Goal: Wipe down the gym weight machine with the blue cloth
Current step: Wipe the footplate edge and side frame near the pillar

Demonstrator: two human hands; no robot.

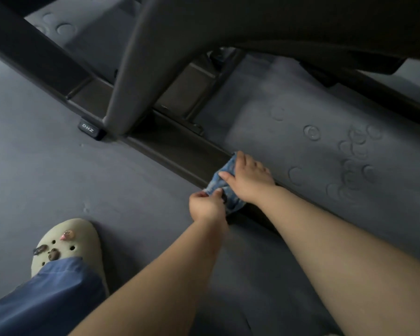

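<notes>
Pinching soft, light blue cloth (224,187) lower-center, left hand (207,205) grips its edge, right hand (249,181) presses it flat onto machine base rail (180,151).

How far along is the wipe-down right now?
Nothing shows as finished; no surface looks visibly cleaner. In hand: the right hand presses the blue cloth on the machine's low base rail, and the left hand pinches its near edge. Left: the rest of that rail, the grey upright and the frame above.
</notes>
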